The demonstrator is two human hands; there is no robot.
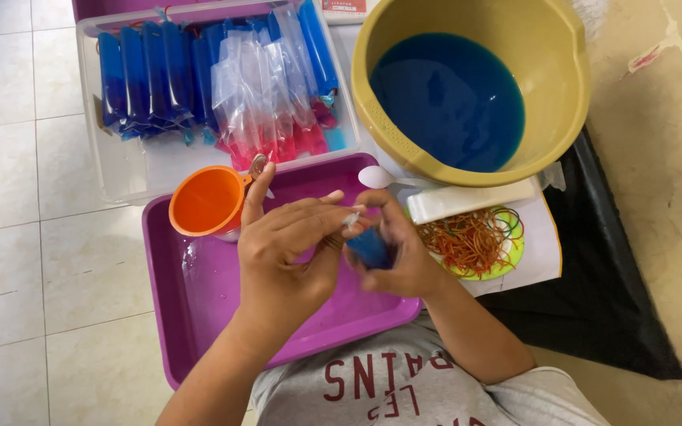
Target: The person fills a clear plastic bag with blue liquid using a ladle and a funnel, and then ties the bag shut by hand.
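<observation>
The right hand is clamped around a small bag of blue liquid, held over the purple tray. The left hand pinches the bag's clear neck at the top, fingers together. An orange funnel stands in the tray's far corner; rubber bands lie just right, beside a yellow basin of blue liquid

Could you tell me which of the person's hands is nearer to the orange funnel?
The left hand. Its raised finger reaches up right beside the orange funnel. The right hand is farther off to the funnel's right, gripping a small blue-filled bag.
</observation>
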